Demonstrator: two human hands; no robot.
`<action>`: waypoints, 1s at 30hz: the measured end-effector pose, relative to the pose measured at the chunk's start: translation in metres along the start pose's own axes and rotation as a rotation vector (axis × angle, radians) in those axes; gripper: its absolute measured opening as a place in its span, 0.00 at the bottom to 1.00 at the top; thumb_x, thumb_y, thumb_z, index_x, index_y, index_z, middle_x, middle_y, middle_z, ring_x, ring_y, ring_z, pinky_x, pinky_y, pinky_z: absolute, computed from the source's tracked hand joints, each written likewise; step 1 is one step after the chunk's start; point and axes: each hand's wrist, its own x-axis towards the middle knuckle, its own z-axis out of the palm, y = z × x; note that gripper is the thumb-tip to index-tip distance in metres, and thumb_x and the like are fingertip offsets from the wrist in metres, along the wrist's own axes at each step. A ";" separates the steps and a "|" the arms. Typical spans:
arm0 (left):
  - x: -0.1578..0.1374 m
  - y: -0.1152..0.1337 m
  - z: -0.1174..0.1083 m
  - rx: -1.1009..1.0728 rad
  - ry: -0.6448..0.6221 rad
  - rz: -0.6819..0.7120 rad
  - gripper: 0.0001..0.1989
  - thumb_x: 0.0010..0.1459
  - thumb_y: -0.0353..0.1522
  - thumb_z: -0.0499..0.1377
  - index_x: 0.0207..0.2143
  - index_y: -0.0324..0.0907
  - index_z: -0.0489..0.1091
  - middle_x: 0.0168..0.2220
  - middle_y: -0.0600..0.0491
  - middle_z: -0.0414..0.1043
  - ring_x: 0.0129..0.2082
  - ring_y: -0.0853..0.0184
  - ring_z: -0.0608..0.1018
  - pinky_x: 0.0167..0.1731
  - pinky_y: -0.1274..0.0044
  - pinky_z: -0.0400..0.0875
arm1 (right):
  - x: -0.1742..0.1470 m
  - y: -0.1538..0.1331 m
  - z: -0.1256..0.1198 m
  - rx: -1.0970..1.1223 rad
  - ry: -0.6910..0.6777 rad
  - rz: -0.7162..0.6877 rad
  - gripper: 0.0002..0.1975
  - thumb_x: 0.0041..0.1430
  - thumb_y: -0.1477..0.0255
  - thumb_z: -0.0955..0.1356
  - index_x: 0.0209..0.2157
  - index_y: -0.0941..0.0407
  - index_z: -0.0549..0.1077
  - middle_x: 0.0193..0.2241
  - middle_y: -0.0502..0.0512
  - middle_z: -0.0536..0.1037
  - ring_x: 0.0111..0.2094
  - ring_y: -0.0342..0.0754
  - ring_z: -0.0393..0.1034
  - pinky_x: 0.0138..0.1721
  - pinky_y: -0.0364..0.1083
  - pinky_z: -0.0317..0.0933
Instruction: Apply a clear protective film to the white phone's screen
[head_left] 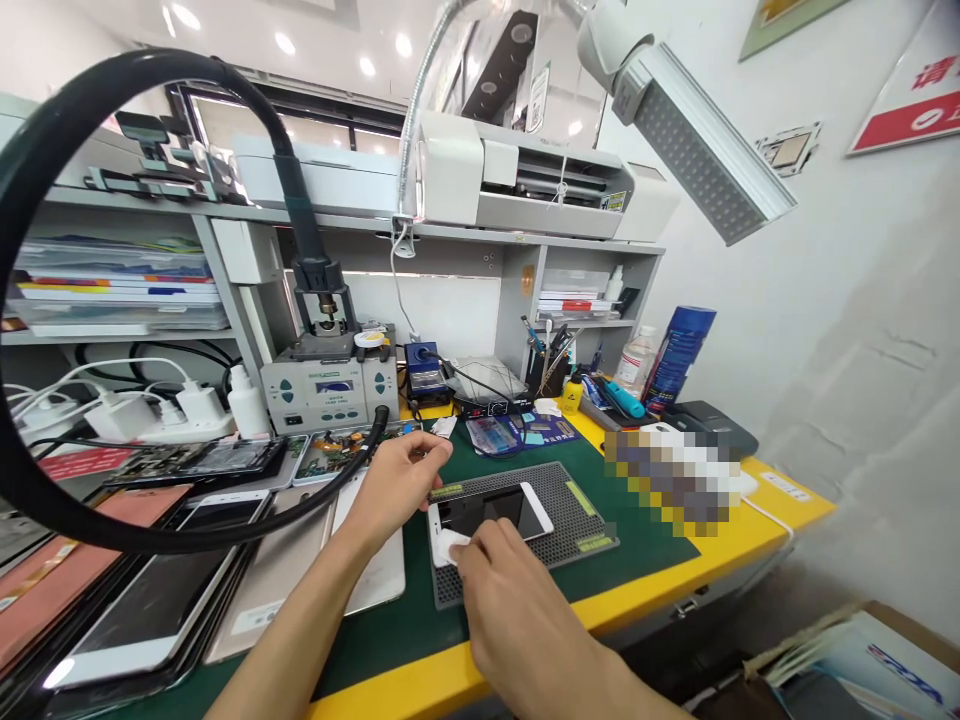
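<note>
White phone (491, 507) on mat (562, 505) | right hand (514, 595) pinching tissue (446, 543) | left hand (397, 480) grip unclear

The phone (480, 506) lies on the mat (571, 500), right of stacked devices (142, 610).

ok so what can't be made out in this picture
Head view: part of the near edge of the phone, hidden by the right hand and white wipe.
Head view: whether the left hand holds anything, hidden by the hand itself.
Head view: what the pixelated patch covers, blurred out.
Head view: rest of the wall sign, cut off by the frame edge.
</note>
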 end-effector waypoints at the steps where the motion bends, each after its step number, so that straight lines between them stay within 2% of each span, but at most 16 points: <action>1: 0.000 -0.001 0.000 -0.002 0.001 0.001 0.17 0.58 0.46 0.61 0.36 0.41 0.75 0.22 0.56 0.72 0.15 0.71 0.69 0.19 0.78 0.64 | -0.002 0.005 -0.006 0.068 0.017 0.018 0.14 0.62 0.83 0.63 0.45 0.60 0.76 0.38 0.63 0.73 0.39 0.58 0.68 0.39 0.55 0.67; 4: 0.001 -0.001 0.000 -0.007 -0.001 0.010 0.17 0.58 0.46 0.61 0.36 0.41 0.76 0.22 0.56 0.72 0.15 0.71 0.69 0.19 0.79 0.64 | -0.009 0.022 -0.020 0.196 0.095 0.087 0.14 0.70 0.75 0.61 0.52 0.58 0.74 0.41 0.62 0.73 0.43 0.57 0.69 0.43 0.56 0.69; 7: 0.001 0.000 0.001 -0.006 -0.003 0.014 0.16 0.58 0.46 0.61 0.34 0.41 0.76 0.22 0.56 0.72 0.16 0.71 0.69 0.19 0.79 0.63 | -0.013 0.031 -0.023 0.193 0.056 0.038 0.16 0.70 0.74 0.63 0.56 0.58 0.72 0.43 0.61 0.72 0.45 0.57 0.70 0.44 0.55 0.69; 11: -0.001 0.003 0.002 -0.007 0.003 0.013 0.15 0.57 0.45 0.61 0.34 0.41 0.76 0.21 0.56 0.72 0.15 0.71 0.69 0.18 0.79 0.64 | -0.008 0.027 -0.011 0.068 0.035 -0.118 0.14 0.70 0.77 0.62 0.54 0.59 0.72 0.43 0.62 0.72 0.44 0.58 0.68 0.42 0.55 0.69; 17: -0.002 0.005 0.001 -0.005 0.011 0.008 0.14 0.56 0.43 0.62 0.33 0.41 0.76 0.22 0.57 0.71 0.15 0.71 0.68 0.18 0.78 0.65 | 0.000 0.021 0.000 -0.123 0.054 -0.198 0.14 0.61 0.87 0.63 0.43 0.62 0.75 0.37 0.61 0.71 0.37 0.55 0.65 0.36 0.51 0.65; 22: -0.001 0.003 0.001 -0.001 0.001 0.010 0.15 0.56 0.45 0.62 0.34 0.41 0.76 0.22 0.57 0.71 0.15 0.71 0.69 0.18 0.79 0.64 | 0.003 0.001 0.008 -0.249 0.049 -0.277 0.15 0.56 0.85 0.66 0.45 0.66 0.75 0.36 0.64 0.72 0.36 0.57 0.63 0.37 0.53 0.65; 24: -0.001 0.003 0.001 0.003 -0.001 0.009 0.16 0.56 0.46 0.61 0.34 0.41 0.75 0.21 0.57 0.71 0.15 0.71 0.69 0.18 0.79 0.64 | 0.005 -0.007 0.009 -0.208 0.029 -0.285 0.15 0.56 0.84 0.67 0.46 0.67 0.75 0.37 0.65 0.73 0.37 0.58 0.64 0.38 0.53 0.66; 26: -0.001 0.003 0.000 0.008 0.007 0.009 0.17 0.56 0.46 0.61 0.33 0.41 0.75 0.21 0.57 0.71 0.15 0.71 0.68 0.18 0.79 0.64 | 0.008 -0.008 0.005 -0.073 0.015 -0.261 0.14 0.57 0.84 0.67 0.45 0.64 0.75 0.38 0.64 0.73 0.39 0.57 0.66 0.39 0.52 0.66; 30: -0.002 0.005 -0.002 0.009 0.047 0.020 0.17 0.56 0.46 0.60 0.32 0.41 0.75 0.22 0.56 0.70 0.17 0.71 0.68 0.18 0.79 0.64 | 0.012 0.025 -0.018 0.256 0.099 -0.064 0.15 0.67 0.83 0.61 0.44 0.59 0.77 0.37 0.58 0.73 0.37 0.50 0.69 0.39 0.46 0.66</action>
